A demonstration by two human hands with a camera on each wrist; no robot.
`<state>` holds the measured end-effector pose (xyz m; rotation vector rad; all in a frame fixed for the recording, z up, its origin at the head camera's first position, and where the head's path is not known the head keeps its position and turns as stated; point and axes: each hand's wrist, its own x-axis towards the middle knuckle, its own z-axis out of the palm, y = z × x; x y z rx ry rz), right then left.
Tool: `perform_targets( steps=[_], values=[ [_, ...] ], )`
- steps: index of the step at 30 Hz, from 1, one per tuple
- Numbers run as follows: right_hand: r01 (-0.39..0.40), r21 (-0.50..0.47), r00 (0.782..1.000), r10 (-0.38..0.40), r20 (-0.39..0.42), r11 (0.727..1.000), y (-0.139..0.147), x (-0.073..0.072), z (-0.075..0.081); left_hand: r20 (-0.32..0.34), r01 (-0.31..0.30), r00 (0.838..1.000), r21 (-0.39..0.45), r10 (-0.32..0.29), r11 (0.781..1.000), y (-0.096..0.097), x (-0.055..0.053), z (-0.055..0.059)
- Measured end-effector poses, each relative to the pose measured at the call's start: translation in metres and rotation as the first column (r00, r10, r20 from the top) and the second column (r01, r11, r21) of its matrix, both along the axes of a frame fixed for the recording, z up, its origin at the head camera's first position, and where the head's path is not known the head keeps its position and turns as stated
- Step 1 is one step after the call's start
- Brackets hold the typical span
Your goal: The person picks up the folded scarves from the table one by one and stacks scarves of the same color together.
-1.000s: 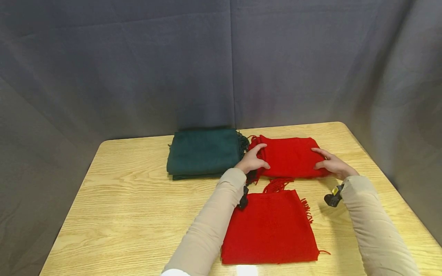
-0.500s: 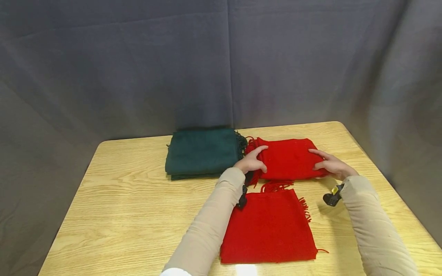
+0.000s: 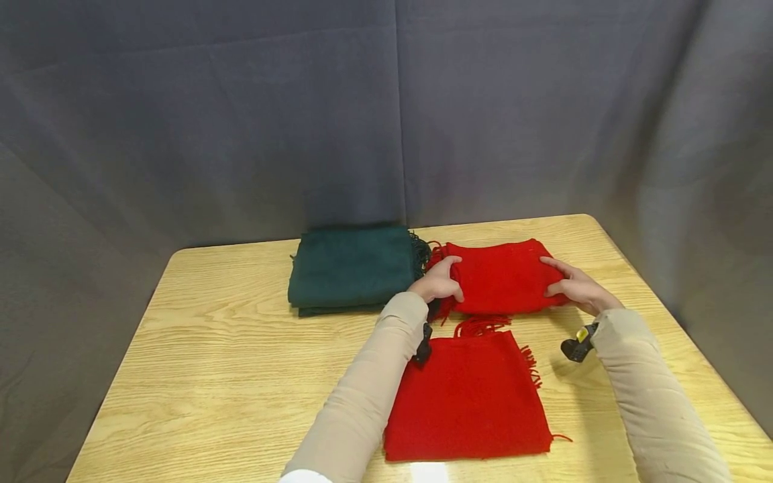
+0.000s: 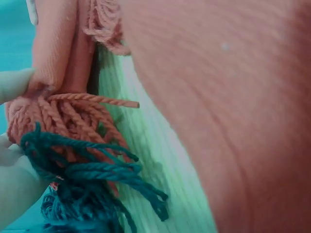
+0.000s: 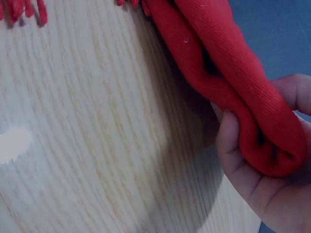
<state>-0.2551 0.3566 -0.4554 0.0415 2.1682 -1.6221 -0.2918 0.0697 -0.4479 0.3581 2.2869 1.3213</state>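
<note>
A folded red scarf (image 3: 498, 278) lies at the back right, held at its two ends. My left hand (image 3: 439, 282) grips the fringed left end; in the left wrist view its red fringe (image 4: 68, 116) hangs by the fingers, with dark green fringe (image 4: 97, 165) just below. My right hand (image 3: 580, 287) holds the right end, thumb and fingers on opposite sides of the thick folded layers (image 5: 233, 97). That end stands off the wood, with a shadow under it. A second folded red scarf (image 3: 468, 402) lies flat nearer me, partly behind my left forearm.
A folded dark green scarf (image 3: 356, 265) lies left of my left hand, its fringe close to the red one. The wooden table (image 3: 229, 362) stretches out to the left. A grey curtain (image 3: 241, 134) hangs behind the table and along its sides.
Both hands and the far red scarf have shifted slightly left in the head view, and the scarf's right end has drawn in a little. The green scarf and the near red scarf stay put.
</note>
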Motion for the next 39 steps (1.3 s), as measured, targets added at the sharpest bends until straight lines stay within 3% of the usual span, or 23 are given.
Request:
perform_targets(
  steps=[12,29,39],
  values=[
    [0.030,-0.006,0.999,-0.031,-0.020,1.000,0.000,0.001,0.010,-0.013,0.000,1.000,0.052,0.001,0.999,-0.001,-0.004,0.006],
    [0.071,-0.069,0.995,-0.075,-0.059,0.995,0.004,0.006,0.036,-0.092,0.027,0.996,0.090,-0.019,0.996,0.001,-0.005,0.038],
    [0.089,-0.140,0.993,-0.100,-0.066,0.986,0.000,0.007,0.048,-0.116,0.040,0.993,0.100,-0.028,0.994,-0.006,-0.007,0.048]
  ],
)
